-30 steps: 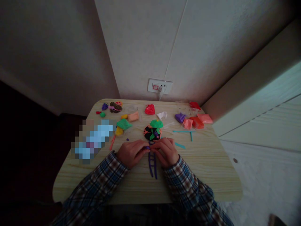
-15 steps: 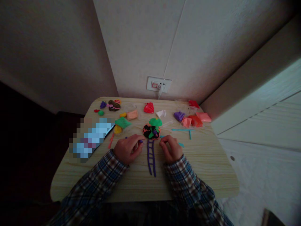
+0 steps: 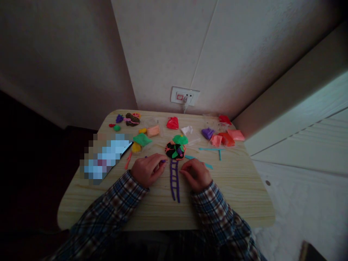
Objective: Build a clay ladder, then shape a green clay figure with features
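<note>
A purple clay ladder (image 3: 174,181) lies on the table, its rungs filled in over the upper part and its two rails bare at the lower end. Above it sits a black clay disc (image 3: 171,151) decorated with green, orange and purple clay. To the left of the ladder, my left hand (image 3: 149,169) pinches a small piece of purple clay (image 3: 163,161). My right hand (image 3: 197,174) is closed at the ladder's right rail, thumb and forefinger together. Anything between those fingertips is too small to make out.
A phone (image 3: 108,157) with a blurred screen lies left. Bagged clay, including a red pack (image 3: 172,123), a green pack (image 3: 142,139) and a purple pack (image 3: 207,133), lines the back. Blue modelling tools (image 3: 212,149) lie right. A wall socket (image 3: 185,96) holds a plug.
My right hand has moved left, its fingertips now closer to the ladder's right rail. My left hand stays nearly in place with the purple clay. The view has shifted slightly.
</note>
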### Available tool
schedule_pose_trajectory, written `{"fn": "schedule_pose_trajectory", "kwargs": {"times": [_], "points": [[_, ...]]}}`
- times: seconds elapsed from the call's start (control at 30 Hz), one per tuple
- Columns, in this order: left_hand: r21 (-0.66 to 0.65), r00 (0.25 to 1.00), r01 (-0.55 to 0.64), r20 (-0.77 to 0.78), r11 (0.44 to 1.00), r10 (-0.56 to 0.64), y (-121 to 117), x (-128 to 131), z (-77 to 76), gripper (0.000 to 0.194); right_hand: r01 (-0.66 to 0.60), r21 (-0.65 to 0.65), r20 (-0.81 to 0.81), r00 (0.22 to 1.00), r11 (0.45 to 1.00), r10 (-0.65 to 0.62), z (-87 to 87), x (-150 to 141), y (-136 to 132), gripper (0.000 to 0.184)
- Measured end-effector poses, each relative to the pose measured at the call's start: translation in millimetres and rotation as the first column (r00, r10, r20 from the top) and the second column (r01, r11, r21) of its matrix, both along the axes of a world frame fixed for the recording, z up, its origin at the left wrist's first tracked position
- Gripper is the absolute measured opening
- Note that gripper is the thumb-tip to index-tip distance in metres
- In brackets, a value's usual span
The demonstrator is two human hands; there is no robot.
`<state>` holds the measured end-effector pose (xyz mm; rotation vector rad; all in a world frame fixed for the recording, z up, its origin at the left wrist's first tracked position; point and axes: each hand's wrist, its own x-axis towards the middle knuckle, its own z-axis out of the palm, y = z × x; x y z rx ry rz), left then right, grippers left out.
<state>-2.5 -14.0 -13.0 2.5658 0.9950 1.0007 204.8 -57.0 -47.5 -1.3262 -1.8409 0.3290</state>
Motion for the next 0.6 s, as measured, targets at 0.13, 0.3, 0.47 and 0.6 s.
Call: {"fn": "schedule_pose_trajectory", "kwargs": {"times": [0.13,0.3,0.47,0.6], "points": [[0.011,1.000,0.002,-0.001,1.000,-0.002,-0.6,0.4,0.5,0.014,-0.066,0.032,0.036,0.997,0.997,0.065,2.6,-1.2,-1.6,0.017],[0.020,1.000,-0.006,-0.011,1.000,0.006,-1.3,0.7,1.1,0.014,-0.079,0.004,0.120,0.990,0.997,0.078,9.5,-3.3,-5.7,0.017],[0.036,1.000,-0.001,-0.018,0.999,0.002,-0.2,0.8,1.4,0.013,-0.053,-0.007,0.117,0.992,0.999,0.053,14.0,-5.9,-6.9,0.012],[0.024,1.000,-0.005,-0.027,1.000,0.005,-0.5,0.4,1.1,0.014,-0.036,0.005,0.095,0.995,0.999,0.035,11.2,-5.7,-6.0,0.006]]}}
